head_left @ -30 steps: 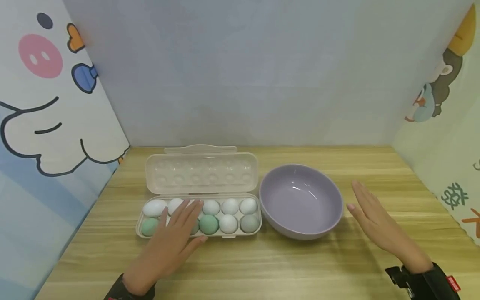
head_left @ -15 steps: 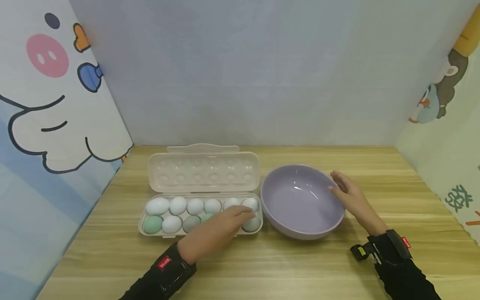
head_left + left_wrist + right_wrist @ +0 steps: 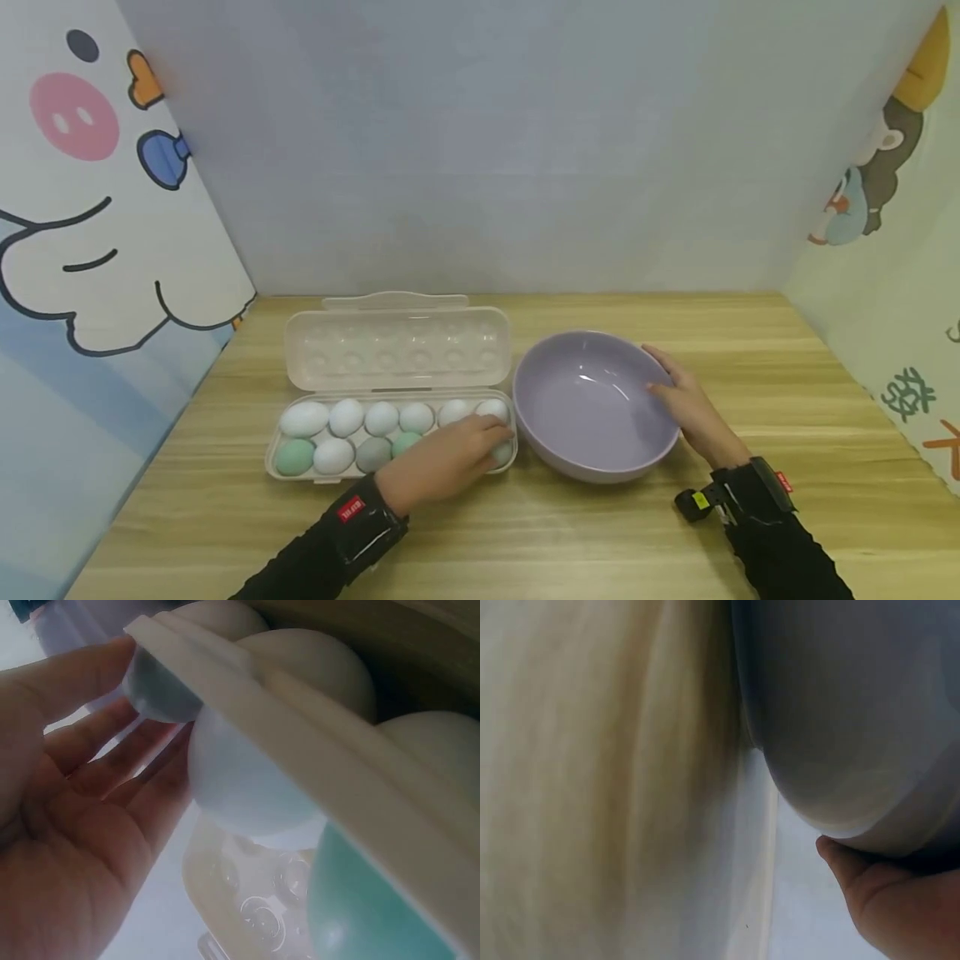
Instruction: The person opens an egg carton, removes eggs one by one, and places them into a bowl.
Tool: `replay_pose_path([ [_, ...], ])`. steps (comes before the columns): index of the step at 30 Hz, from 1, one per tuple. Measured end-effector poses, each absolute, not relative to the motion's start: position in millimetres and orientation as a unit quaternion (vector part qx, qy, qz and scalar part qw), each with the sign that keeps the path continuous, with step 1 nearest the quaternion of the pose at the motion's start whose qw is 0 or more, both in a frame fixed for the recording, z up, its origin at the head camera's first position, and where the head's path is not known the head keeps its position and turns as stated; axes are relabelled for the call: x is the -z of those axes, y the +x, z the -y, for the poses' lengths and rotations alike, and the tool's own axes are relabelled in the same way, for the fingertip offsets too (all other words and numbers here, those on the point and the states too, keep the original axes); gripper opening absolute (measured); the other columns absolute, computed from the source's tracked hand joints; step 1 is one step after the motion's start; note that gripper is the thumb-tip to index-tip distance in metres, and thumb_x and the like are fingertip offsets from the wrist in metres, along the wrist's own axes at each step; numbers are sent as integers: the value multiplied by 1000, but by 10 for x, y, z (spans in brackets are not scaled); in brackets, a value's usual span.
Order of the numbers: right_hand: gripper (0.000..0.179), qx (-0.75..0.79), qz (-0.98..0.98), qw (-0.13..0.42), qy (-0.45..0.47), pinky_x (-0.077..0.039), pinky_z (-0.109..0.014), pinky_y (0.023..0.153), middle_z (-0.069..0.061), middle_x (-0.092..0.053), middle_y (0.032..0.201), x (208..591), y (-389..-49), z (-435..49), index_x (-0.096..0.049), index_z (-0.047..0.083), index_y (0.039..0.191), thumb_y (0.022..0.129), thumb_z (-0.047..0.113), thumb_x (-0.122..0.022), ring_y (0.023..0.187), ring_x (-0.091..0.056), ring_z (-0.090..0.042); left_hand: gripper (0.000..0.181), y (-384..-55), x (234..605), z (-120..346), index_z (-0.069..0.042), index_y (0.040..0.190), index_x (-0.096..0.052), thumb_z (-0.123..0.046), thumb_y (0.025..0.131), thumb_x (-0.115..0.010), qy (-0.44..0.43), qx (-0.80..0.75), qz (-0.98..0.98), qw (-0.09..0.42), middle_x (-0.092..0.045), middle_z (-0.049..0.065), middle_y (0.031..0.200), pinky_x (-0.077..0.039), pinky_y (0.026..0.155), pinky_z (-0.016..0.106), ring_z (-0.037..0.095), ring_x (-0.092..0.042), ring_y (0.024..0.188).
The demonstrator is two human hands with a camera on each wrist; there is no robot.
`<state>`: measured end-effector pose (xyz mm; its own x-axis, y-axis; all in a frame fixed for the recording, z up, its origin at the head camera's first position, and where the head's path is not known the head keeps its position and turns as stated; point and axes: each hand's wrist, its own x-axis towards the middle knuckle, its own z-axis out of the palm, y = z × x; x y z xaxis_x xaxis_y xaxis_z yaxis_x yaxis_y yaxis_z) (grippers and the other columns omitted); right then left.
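Note:
An egg carton (image 3: 327, 480) lies open, filled with two rows of white, green and grey-green eggs. My left hand (image 3: 442, 460) reaches over its front row at the right end. Thumb and fingers close round the grey-green egg (image 3: 161, 688) in the end pocket, as the left wrist view shows. Beside that egg sits a white egg (image 3: 244, 780), then a green egg (image 3: 367, 900). My right hand (image 3: 693, 414) grips the right rim of a lavender bowl (image 3: 592, 417), thumb over the inner edge and fingers outside. Nothing lies inside the bowl.
The clear carton lid (image 3: 397, 350) is folded back toward the grey back wall (image 3: 510, 167). Bowl and carton stand nearly touching on the wood-grain table (image 3: 585, 542). Printed panels (image 3: 97, 208) flank the table.
My left hand has moved right, from above the carton's left half to the grey-green egg at its right end. My right hand has come left and taken hold of the bowl's rim.

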<state>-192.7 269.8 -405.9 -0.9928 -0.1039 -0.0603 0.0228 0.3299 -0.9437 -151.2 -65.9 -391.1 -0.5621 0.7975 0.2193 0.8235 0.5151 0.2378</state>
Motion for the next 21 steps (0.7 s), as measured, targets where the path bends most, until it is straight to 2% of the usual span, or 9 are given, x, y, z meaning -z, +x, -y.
replay_pose_path([
  [8, 56, 605, -794, 58, -24, -46, -40, 83, -20, -18, 144, 4124, -1883, -2719, -18, 13, 141, 90, 3, -38, 115, -38, -39, 31, -1546, 3965, 626, -8, 108, -56, -6, 78, -62, -472, 154, 868, 17, -56, 0, 98, -43, 82, 23, 13, -51, 91],
  [11, 56, 604, -794, 60, -23, -44, -43, 85, -20, -17, 144, 4156, -1853, -2741, -18, 13, 141, 89, 2, -36, 116, -36, -39, 31, -1536, 3984, 613, -8, 106, -57, -5, 76, -63, -480, 150, 864, 17, -55, -1, 96, -43, 80, 21, 12, -50, 90],
  [15, 58, 598, -799, 57, -25, -41, -49, 87, -20, -17, 144, 4163, -1858, -2766, -19, 13, 141, 87, -2, -33, 118, -33, -41, 33, -1517, 3956, 610, -7, 107, -58, -4, 75, -64, -492, 141, 858, 39, -55, 0, 97, -43, 81, 21, 13, -50, 91],
  [21, 58, 604, -795, 50, -35, -43, -49, 84, -19, -20, 144, 4135, -1949, -2733, -23, 14, 140, 85, -3, -32, 117, -34, -41, 36, -1501, 3698, 653, -5, 108, -57, -2, 72, -63, -491, 150, 855, 68, -55, 2, 101, -44, 84, 25, 16, -51, 93],
])
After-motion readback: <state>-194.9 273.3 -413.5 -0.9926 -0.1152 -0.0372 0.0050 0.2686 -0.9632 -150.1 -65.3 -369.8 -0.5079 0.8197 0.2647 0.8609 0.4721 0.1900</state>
